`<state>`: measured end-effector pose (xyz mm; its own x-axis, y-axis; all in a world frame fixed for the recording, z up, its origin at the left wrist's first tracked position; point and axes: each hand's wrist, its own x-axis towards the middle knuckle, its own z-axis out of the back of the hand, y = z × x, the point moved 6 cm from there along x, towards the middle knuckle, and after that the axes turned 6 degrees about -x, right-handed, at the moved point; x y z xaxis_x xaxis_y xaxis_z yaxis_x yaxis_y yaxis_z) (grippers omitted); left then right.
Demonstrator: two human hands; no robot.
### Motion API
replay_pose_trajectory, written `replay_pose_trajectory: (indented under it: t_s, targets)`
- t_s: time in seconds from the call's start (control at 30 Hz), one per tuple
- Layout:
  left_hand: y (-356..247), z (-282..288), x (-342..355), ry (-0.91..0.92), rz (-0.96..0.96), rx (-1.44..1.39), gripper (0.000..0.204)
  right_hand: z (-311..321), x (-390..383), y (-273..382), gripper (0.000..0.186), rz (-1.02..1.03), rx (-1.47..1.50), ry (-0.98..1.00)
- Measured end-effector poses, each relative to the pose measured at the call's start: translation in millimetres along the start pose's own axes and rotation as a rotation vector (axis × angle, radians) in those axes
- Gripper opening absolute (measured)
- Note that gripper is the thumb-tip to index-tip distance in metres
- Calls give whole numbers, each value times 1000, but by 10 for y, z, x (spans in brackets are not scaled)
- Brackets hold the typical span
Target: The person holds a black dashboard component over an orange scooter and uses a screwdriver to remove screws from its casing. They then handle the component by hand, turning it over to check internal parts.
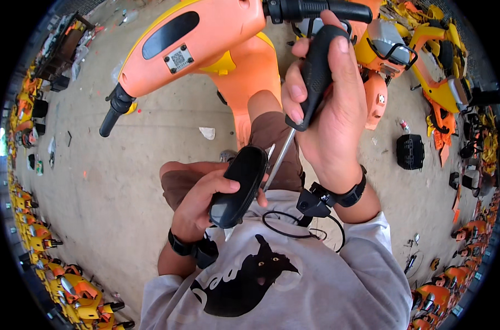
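Note:
My left hand (196, 199) is closed around a black oval housing (240, 181) with a glossy face, held in front of my chest. Its thumb presses on the face, and the fingers behind are mostly hidden. In my right hand (338, 118) is a screwdriver (314, 80) with a thick black handle. The metal shaft slants down to the housing's right edge; its tip lies near my left fingertips, and I cannot tell whether it touches. Ahead stands an orange scooter (217, 38) with a dark oval panel (170, 35) and black handlebar grips.
To the right are yellow and orange scooters (390, 47) and a black basket (410, 152) on the concrete floor (112, 181). Rows of scooters (76, 291) line both sides. A white scrap (207, 133) lies beyond my knees. A black cable (294, 236) loops near my right wrist.

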<state>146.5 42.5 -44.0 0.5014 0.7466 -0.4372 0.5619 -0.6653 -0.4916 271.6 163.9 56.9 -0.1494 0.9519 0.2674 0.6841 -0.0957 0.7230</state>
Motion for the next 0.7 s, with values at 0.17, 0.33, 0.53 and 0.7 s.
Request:
replay_pose_trajectory:
  t_s: [0.17, 0.33, 0.53, 0.7]
  targets:
    - [26, 87, 1, -47, 36, 22, 48, 134, 19, -165, 47, -32, 42, -56]
    - [3, -10, 27, -167, 36, 171, 63, 47, -28, -150, 49, -148, 24, -139]
    - [35, 80, 47, -13, 69, 33, 48, 42, -30, -193, 48, -103, -9, -68]
    - [101, 189, 58, -46, 90, -56, 43, 78, -6, -282, 49, 7, -102, 25]
